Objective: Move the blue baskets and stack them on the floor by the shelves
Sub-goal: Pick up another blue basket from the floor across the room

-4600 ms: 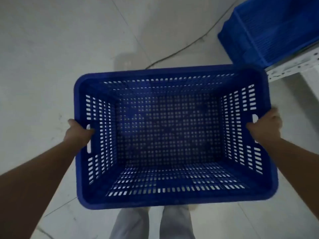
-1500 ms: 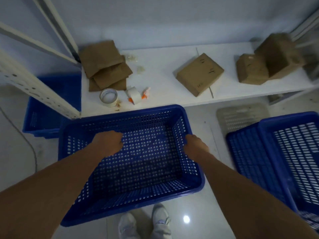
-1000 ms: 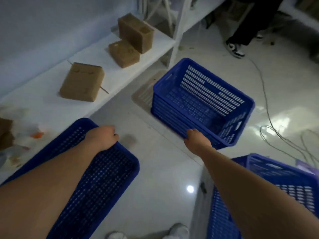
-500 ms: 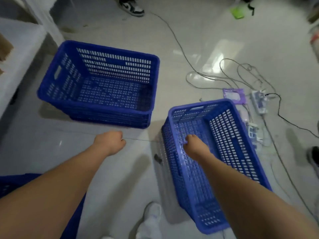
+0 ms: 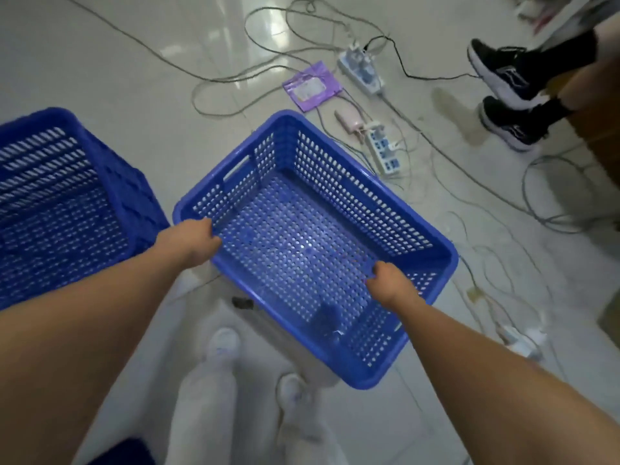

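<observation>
A blue perforated basket (image 5: 339, 182) sits at an angle on the pale floor in the middle of the view. My left hand (image 5: 193, 241) is closed over the rim of its left long wall, near the far corner. Inside the basket's outline, near its right end wall, my right hand (image 5: 391, 283) hovers with curled fingers and no visible hold on any rim. A stack of blue baskets (image 5: 60, 196) stands on the floor at the left. At the bottom edge a corner of another blue basket (image 5: 125, 453) shows.
Loose cables (image 5: 235, 72) cross the floor beyond the basket, with two power strips (image 5: 382, 152), a purple pouch (image 5: 312, 85) and a white adapter (image 5: 520, 340). Another person's black shoes (image 5: 503, 78) stand at the top right. My own white shoes (image 5: 223, 344) are below the basket.
My view has swung right, off the shelf and onto the floor with the cables. My left hand has come over to the single basket's rim, and my right hand has moved further over its inside.
</observation>
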